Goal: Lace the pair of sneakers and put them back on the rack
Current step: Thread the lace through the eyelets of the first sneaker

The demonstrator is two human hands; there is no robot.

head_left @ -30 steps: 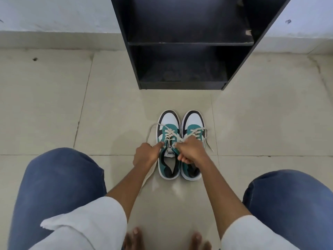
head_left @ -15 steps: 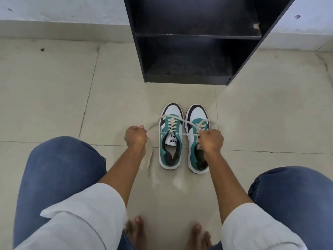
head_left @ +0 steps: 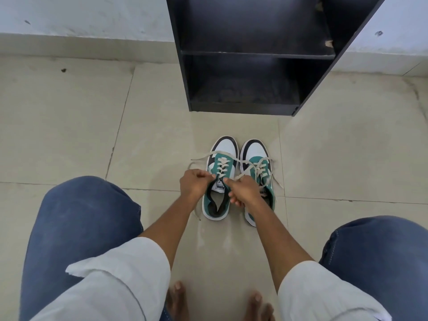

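Together, hands (head_left: 217,188) low over left sneaker (head_left: 220,179), pinching lace (head_left: 222,162).

We are looking from one head-worn camera, facing forward and steeply down over our knees (head_left: 76,218) toward the floor (head_left: 69,135) and rack (head_left: 243,107) ahead.

Beige tiled floor (head_left: 69,126) with dark grout lines, scuffed pale wall (head_left: 92,15) above a tiled skirting

Flat woven cloth lace (head_left: 240,176) between both pinches; beneath, glossy floor tiles (head_left: 150,126); beyond, matt black rack (head_left: 243,54).
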